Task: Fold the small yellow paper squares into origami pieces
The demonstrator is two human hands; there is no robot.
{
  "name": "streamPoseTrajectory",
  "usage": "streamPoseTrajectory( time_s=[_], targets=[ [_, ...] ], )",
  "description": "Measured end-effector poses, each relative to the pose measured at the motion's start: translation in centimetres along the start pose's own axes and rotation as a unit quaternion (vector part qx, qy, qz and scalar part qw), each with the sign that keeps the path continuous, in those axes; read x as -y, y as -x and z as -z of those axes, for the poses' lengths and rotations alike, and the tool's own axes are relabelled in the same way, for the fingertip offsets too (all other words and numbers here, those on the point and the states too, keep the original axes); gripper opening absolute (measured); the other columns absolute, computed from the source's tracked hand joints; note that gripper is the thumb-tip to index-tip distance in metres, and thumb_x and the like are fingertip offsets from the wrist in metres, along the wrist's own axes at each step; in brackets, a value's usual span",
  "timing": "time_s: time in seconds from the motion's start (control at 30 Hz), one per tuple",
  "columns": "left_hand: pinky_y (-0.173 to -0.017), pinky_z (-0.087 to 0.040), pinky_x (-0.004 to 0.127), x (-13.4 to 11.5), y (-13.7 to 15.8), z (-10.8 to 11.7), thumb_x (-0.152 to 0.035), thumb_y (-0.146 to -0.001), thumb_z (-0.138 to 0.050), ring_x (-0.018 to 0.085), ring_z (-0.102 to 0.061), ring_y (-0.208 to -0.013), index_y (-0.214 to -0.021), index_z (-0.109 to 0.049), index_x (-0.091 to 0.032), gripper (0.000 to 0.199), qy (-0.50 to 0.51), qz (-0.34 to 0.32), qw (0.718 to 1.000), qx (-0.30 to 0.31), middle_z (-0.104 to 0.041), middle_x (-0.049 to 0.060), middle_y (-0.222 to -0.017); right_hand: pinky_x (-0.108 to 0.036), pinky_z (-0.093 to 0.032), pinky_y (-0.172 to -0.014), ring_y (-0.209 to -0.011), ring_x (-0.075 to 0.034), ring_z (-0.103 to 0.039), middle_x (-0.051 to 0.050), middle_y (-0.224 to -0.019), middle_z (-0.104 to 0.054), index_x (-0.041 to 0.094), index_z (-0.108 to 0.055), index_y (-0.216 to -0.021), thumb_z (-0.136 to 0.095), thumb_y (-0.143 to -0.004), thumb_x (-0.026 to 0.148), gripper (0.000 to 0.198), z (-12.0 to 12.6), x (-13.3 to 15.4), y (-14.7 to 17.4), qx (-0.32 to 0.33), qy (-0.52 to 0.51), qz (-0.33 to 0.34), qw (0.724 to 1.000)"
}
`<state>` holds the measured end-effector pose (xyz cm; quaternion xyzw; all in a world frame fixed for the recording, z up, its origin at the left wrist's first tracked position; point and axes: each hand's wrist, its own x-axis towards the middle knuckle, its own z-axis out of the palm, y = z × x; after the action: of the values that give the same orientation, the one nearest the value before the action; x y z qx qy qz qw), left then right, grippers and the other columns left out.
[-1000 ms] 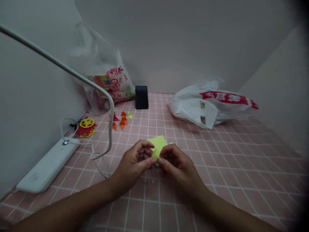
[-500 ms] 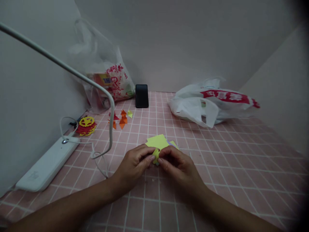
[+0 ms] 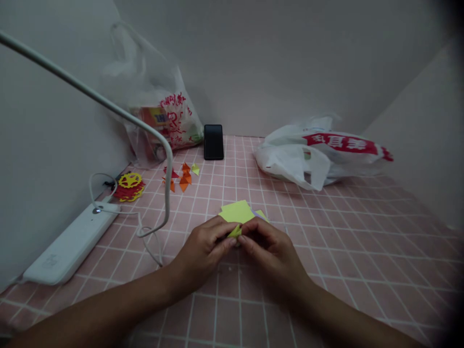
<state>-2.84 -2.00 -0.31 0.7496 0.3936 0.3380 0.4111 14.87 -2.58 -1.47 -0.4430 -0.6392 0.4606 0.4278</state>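
Observation:
Between my fingertips is a small folded yellow paper (image 3: 235, 231). My left hand (image 3: 205, 245) pinches it from the left, thumb and forefinger closed on it. From the other side my right hand (image 3: 271, 249) grips its right edge with thumb and forefinger. The fingers cover part of the folds. Just behind the hands lies a stack of yellow paper squares (image 3: 237, 211) with a purple sheet (image 3: 256, 214) showing beneath. Farther back on the left sit several small folded paper figures (image 3: 185, 177) in orange and red, with a yellow folded figure (image 3: 195, 169) beside them.
A white power strip (image 3: 74, 244) with a cable lies at left, under a curved white lamp arm (image 3: 167, 169). Yellow and red cutout discs (image 3: 129, 186) lie near it. At the back are a filled plastic bag (image 3: 155, 116), a black phone (image 3: 213, 142) and a white bag (image 3: 290, 154).
The folded yellow paper has turned in my fingers, from upright to slanting. My fingertips have shifted slightly on it, while both hands stay in nearly the same place.

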Motion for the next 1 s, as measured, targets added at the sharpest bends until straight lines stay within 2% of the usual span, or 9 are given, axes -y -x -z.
streamPoseTrajectory(
  time_s=[0.33,0.47,0.67,0.83,1.0],
  targets=[
    [-0.083,-0.045,0.030,0.07,0.13,-0.19,-0.012,-0.095,-0.051,0.018,-0.060,-0.093,-0.105,-0.069,-0.018,0.021,-0.018,-0.022,0.999,0.020,-0.065,0.006,-0.097,-0.027,-0.038,-0.059,-0.064,-0.014,-0.050,0.001,-0.070,-0.055,0.018,-0.057,-0.073,-0.059,-0.086,0.018,0.013,0.17,0.07,-0.01,-0.012,0.084,0.046,0.995],
    [-0.082,-0.045,0.030,-0.08,0.04,-0.18,-0.013,-0.095,-0.051,0.018,-0.060,-0.090,-0.097,-0.068,-0.016,0.017,-0.027,-0.017,0.999,0.020,-0.065,0.006,-0.093,-0.026,-0.036,-0.057,-0.062,-0.013,-0.049,0.002,-0.069,-0.053,0.019,-0.054,-0.072,-0.059,-0.086,0.016,0.015,0.14,0.05,0.07,-0.010,0.109,0.067,0.992],
    [-0.078,-0.044,0.030,-0.04,0.10,0.07,-0.010,-0.092,-0.050,0.018,-0.059,-0.087,-0.089,-0.068,-0.012,0.018,-0.040,-0.009,0.998,0.038,-0.064,0.007,-0.090,-0.026,-0.037,-0.056,-0.062,-0.014,-0.049,0.002,-0.069,-0.051,0.019,-0.054,-0.079,-0.060,-0.085,0.018,0.008,0.25,0.07,-0.05,-0.009,0.090,0.022,0.996],
    [-0.075,-0.044,0.030,0.03,-0.16,0.26,-0.012,-0.091,-0.052,0.018,-0.059,-0.082,-0.086,-0.068,-0.013,0.017,-0.034,0.005,0.998,0.046,-0.064,0.007,-0.085,-0.029,-0.039,-0.061,-0.068,-0.015,-0.051,-0.001,-0.073,-0.056,0.019,-0.057,-0.075,-0.059,-0.087,0.021,0.012,0.56,0.41,-0.29,0.005,0.083,0.033,0.996],
    [-0.074,-0.043,0.030,0.04,-0.26,0.37,-0.014,-0.090,-0.052,0.018,-0.058,-0.080,-0.084,-0.068,-0.013,0.017,-0.024,0.017,0.998,0.053,-0.064,0.006,-0.084,-0.029,-0.038,-0.061,-0.068,-0.016,-0.051,-0.001,-0.073,-0.056,0.020,-0.056,-0.073,-0.060,-0.085,0.023,0.013,0.63,0.79,-0.33,0.009,0.079,0.008,0.997]
  ],
)
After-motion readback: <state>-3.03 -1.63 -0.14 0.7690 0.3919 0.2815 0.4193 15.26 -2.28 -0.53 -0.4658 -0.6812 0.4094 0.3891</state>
